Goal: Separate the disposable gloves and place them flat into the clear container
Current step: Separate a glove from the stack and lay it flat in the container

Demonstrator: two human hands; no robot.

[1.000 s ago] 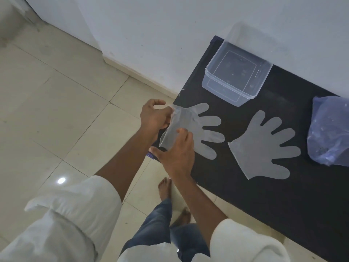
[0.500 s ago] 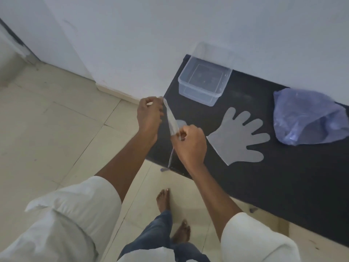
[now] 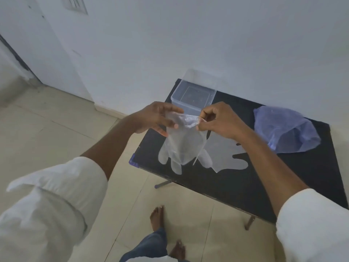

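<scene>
A clear disposable glove (image 3: pixel 182 146) hangs fingers-down in the air above the table's left part. My left hand (image 3: pixel 157 118) and my right hand (image 3: pixel 219 120) both pinch its cuff and hold the opening apart. A second clear glove (image 3: pixel 226 157) lies flat on the black table (image 3: pixel 283 176) behind it, partly hidden by my right forearm. The clear container (image 3: pixel 192 98) stands open at the table's far left corner, just beyond my hands.
A crumpled bluish plastic bag (image 3: pixel 285 129) lies on the table at the right. A white wall runs close behind the table. The tiled floor (image 3: pixel 56 129) and my bare feet (image 3: pixel 156 218) show below the table's near edge.
The glove was lifted off the table and turned; it now hangs fingers-down with both hands spreading its cuff. My view has tilted up and back from the table.
</scene>
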